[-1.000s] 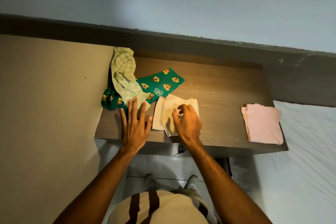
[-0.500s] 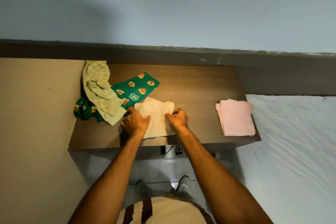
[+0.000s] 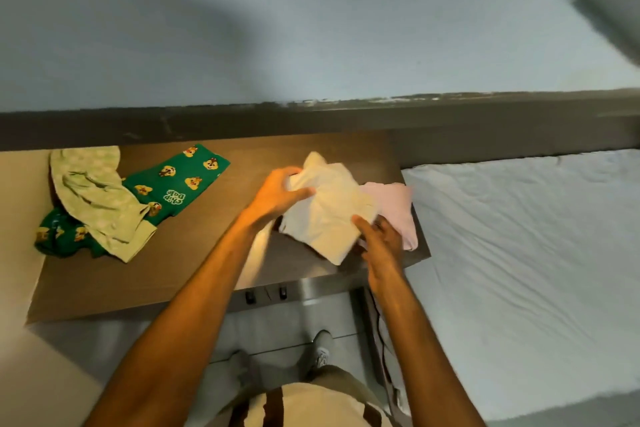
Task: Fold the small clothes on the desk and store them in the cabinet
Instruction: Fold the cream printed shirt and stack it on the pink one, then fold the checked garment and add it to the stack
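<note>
A folded cream garment (image 3: 329, 211) is held just above the wooden desk (image 3: 145, 274), partly over a folded pink garment (image 3: 398, 204) at the desk's right end. My left hand (image 3: 280, 194) grips the cream garment's far left edge. My right hand (image 3: 381, 243) holds its near right corner from below. At the desk's left end lie a crumpled pale green checked garment (image 3: 97, 201) and a dark green garment with cartoon prints (image 3: 180, 184), unfolded and overlapping.
A bed with a white sheet (image 3: 519, 270) adjoins the desk on the right. A beige panel (image 3: 17, 218) stands at the left. A dark ledge (image 3: 311, 121) and pale wall back the desk. My feet stand on the floor below, near a cable.
Both hands lifted the folded cream garment off the desk and carried it right, over the pink garment. The camera swung right too.
</note>
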